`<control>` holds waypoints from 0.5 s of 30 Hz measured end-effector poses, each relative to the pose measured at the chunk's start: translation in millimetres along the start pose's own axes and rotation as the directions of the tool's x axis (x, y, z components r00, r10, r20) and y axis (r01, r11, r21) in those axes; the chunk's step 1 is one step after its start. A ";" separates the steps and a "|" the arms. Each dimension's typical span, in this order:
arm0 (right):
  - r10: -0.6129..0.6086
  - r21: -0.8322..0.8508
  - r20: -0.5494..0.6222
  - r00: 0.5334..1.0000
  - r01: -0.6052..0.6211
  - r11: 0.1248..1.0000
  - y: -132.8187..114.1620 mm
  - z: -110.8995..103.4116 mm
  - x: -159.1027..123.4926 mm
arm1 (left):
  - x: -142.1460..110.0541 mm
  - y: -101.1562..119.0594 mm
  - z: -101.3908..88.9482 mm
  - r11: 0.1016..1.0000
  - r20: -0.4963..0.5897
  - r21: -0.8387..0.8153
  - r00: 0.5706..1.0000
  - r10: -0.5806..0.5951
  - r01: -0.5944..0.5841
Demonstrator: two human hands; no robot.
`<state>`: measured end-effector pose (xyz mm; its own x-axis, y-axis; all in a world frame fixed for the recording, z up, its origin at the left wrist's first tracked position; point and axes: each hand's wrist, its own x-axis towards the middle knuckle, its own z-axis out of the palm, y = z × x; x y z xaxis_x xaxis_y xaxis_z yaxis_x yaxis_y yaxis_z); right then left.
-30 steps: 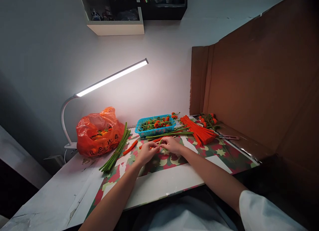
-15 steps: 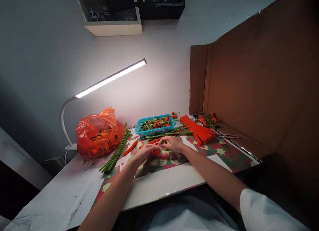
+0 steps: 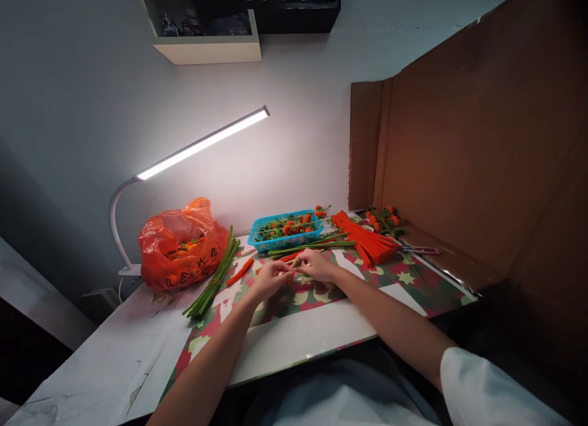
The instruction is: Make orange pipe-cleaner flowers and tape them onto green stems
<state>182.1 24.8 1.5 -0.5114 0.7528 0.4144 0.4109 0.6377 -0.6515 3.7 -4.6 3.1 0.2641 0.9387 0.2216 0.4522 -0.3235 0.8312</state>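
Observation:
My left hand (image 3: 270, 281) and my right hand (image 3: 318, 266) meet over the patterned sheet, fingertips close together. A small green piece (image 3: 296, 263) shows between them, pinched in my right fingers; its kind is too small to tell. The left fingers are pinched together too, and what they hold is hidden. Just behind the hands lie orange fuzzy stems (image 3: 291, 256) and long green stems (image 3: 312, 249). A short orange fuzzy strip (image 3: 239, 272) rests to the left of my left hand.
At the back stands a blue basket (image 3: 261, 247) of orange flowers. An orange plastic bag (image 3: 160, 260) and a tied green stem bundle (image 3: 214, 282) are at left, under a lit lamp (image 3: 206, 143). Orange stems (image 3: 362, 237), scissors (image 3: 420, 250) and a cardboard wall (image 3: 459, 144) are at right.
My left hand has turned slightly and its fingers have curled in. The orange bit that showed under its fingers is now out of sight. My right hand has hardly moved.

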 end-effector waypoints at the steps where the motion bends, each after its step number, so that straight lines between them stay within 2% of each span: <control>1: -0.041 -0.002 0.003 0.999 0.041 0.999 -1.0 -2.0 -0.6 | 0.3 -0.1 -2.1 0.996 0.045 -0.072 0.998 -0.040 0.043; 4: -0.125 0.008 -0.002 0.992 0.125 0.992 -4.1 -7.1 -1.9 | -0.1 2.9 -8.6 0.964 0.165 -0.223 0.980 -0.113 0.148; 7: -0.148 0.024 0.000 0.989 0.148 0.989 -5.3 -8.2 -1.8 | -1.7 5.9 -13.6 0.922 0.277 -0.320 0.952 -0.129 0.218; 11: -0.141 0.069 0.011 0.990 0.140 0.988 -3.1 -4.5 -0.4 | -3.4 2.9 -15.6 0.798 0.420 -0.492 0.898 -0.134 0.349; 13: -0.125 0.112 0.016 0.992 0.123 0.986 -1.6 -2.8 0.1 | -3.7 1.0 -14.8 0.749 0.462 -0.539 0.879 -0.119 0.385; 15: -0.092 0.132 0.020 0.996 0.088 0.987 -1.0 -2.6 0.3 | -3.6 0.6 -13.4 0.762 0.449 -0.527 0.885 -0.125 0.375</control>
<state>183.5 24.8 3.9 -0.5624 0.6875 0.4594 0.2609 0.6748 -0.6904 -8.3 -6.6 9.7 0.5594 0.8176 -0.1365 -0.0055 0.1683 0.9857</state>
